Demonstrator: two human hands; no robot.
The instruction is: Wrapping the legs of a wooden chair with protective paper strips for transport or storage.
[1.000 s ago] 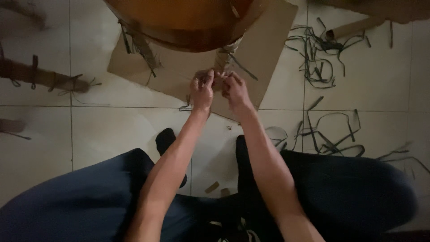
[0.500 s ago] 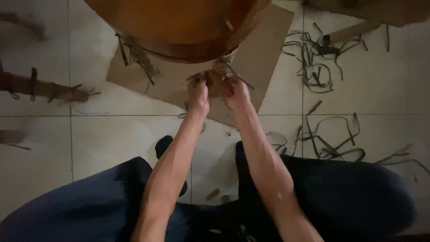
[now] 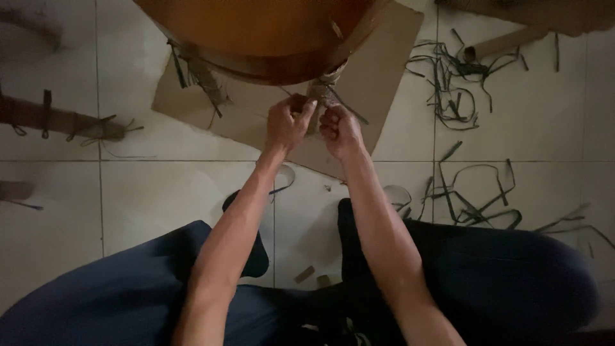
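Left hand (image 3: pixel 286 123): pinching a dark strap end beside the wrapped leg (image 3: pixel 322 90), pulling taut.
Right hand (image 3: pixel 339 130): fingers curled on the strap, right of leg.
Cardboard (image 3: pixel 378 70): under leg, shielding floor.

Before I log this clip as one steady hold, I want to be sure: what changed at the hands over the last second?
Both hands moved up to the wrapped leg half a second ago, then eased back slightly. The left hand now pinches a small brown piece against the wrapped leg; the right hand has closed into a fist beside it. The cardboard sheet, the round wooden piece and the loose straps stayed put.
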